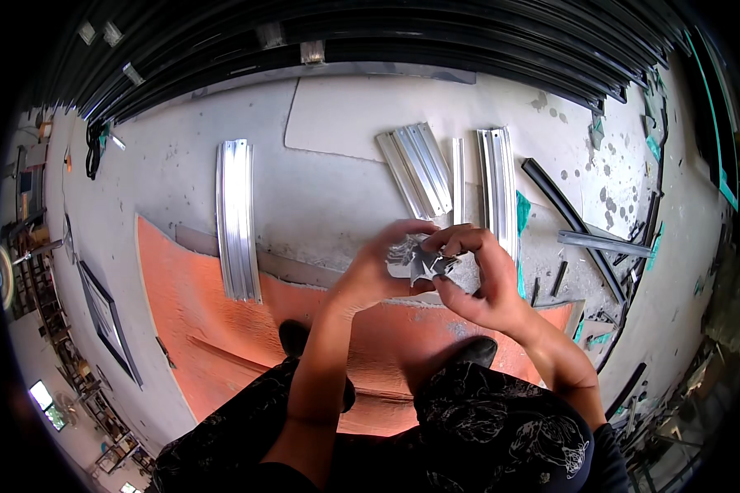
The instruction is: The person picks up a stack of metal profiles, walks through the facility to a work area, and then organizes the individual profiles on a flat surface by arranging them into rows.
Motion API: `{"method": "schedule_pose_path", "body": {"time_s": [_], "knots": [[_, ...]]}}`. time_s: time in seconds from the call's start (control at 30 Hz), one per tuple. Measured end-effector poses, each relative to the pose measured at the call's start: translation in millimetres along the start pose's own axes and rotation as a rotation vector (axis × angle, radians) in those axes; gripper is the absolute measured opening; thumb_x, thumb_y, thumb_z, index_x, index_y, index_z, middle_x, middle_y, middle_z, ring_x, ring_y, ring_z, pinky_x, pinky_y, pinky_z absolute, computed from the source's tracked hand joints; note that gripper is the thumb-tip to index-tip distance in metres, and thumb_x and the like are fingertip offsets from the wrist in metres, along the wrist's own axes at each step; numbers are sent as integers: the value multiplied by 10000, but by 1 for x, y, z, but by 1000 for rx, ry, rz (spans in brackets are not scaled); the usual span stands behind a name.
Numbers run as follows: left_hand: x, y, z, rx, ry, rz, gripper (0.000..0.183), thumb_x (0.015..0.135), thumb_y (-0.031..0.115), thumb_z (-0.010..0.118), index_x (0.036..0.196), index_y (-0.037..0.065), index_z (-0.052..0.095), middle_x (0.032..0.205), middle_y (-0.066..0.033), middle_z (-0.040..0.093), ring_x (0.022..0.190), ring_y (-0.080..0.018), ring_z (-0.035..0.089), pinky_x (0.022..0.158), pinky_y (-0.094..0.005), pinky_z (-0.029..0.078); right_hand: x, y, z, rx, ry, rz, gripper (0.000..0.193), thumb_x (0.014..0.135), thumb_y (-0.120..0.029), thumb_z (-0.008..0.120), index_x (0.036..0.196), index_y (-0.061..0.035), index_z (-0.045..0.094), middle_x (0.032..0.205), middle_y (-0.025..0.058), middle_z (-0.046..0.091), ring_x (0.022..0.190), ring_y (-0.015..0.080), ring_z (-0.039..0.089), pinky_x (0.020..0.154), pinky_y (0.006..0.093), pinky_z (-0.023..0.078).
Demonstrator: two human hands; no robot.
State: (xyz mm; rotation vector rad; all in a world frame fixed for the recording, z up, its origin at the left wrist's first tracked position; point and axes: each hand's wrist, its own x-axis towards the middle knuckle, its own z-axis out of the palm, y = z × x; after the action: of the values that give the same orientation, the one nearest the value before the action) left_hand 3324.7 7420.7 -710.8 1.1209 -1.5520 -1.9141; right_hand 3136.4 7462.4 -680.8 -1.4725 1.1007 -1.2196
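Note:
In front of my knees, both hands are raised around a silver aluminium profile (pixel 423 264), seen nearly end-on with its jagged, folded cross-section toward me. My left hand (pixel 376 267) is wrapped around its left side. From the right, the thumb and curled fingers of my right hand (pixel 487 279) grip it near the end. How long the held piece is cannot be seen. Just beyond my hands lie a wide ribbed aluminium profile (pixel 417 170), a narrow strip (pixel 458 181) and another long profile (pixel 496 185). A separate ribbed profile (pixel 237 218) lies off to the left.
Orange sheeting (pixel 247 329) covers the floor around my shoes. Stacked dark bars (pixel 469 37) line the far side. On the right are a black bar (pixel 574 226), a grey bar (pixel 607 244) and scattered offcuts. A dark rectangular frame (pixel 111 320) lies at the left.

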Motion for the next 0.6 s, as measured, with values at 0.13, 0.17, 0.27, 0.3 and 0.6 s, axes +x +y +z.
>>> {"method": "schedule_pose_path", "body": {"time_s": [0.13,0.17,0.27,0.3,0.6], "knots": [[0,-2,2,-83,-7,13,687,623,63,845,1233,63,528,1135,-65,615,1058,-173,583,896,-317,485,-1,9,0,42,47,-8,315,720,-58,697,987,-10,537,962,132,602,857,274,590,772,356,472],[0,-1,2,-82,-2,-1,698,603,15,833,1230,73,531,1133,-49,615,1049,-155,577,897,-308,483,0,10,-2,-72,12,-84,312,727,-78,706,981,-12,537,945,126,593,832,262,583,745,354,468],[-1,-2,1,-56,4,-2,713,584,-36,819,1226,82,535,1132,-32,611,1036,-136,572,894,-298,479,7,-1,4,-145,-3,-154,342,697,-66,746,970,-24,544,911,117,573,796,260,566,700,355,455],[-1,-2,1,-36,1,16,710,585,-40,817,1226,82,535,1135,-31,609,1031,-135,572,892,-297,478,6,1,9,-145,-2,-156,342,697,-66,746,970,-24,544,911,117,573,796,260,566,700,355,455],[-3,-6,3,-70,6,26,716,598,-62,782,1246,80,514,1162,-36,597,1060,-135,562,911,-290,470,-3,4,20,-148,149,-16,410,616,-16,785,975,-35,588,906,109,562,821,286,571,720,363,469]]}}
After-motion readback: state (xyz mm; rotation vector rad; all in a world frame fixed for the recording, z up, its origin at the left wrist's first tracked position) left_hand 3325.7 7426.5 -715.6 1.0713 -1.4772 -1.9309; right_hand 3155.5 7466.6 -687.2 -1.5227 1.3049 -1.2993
